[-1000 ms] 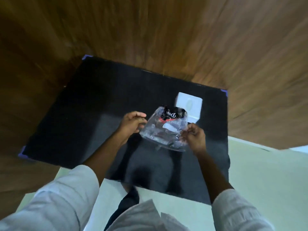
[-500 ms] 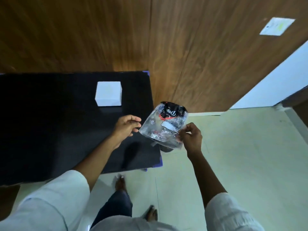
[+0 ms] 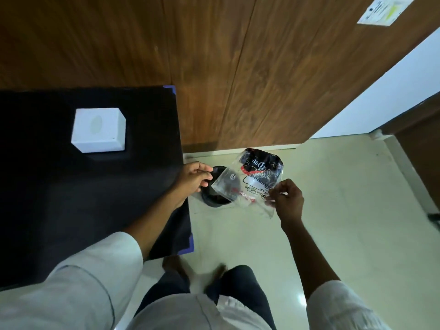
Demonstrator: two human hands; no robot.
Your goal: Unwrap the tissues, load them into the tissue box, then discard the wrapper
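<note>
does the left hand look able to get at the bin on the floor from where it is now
Probably yes: the left hand hangs open just past the table edge, right beside the black bin. Only the wrapper, pinched by the right hand, hangs over it.

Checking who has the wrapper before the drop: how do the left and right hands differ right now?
The right hand pinches the clear wrapper at its near corner; the left hand has curled fingers at the wrapper's other edge, contact unclear. The left hand sits beside the black table's edge; the right hand is out over the floor. Both hover near the dark bin on the floor.
</note>
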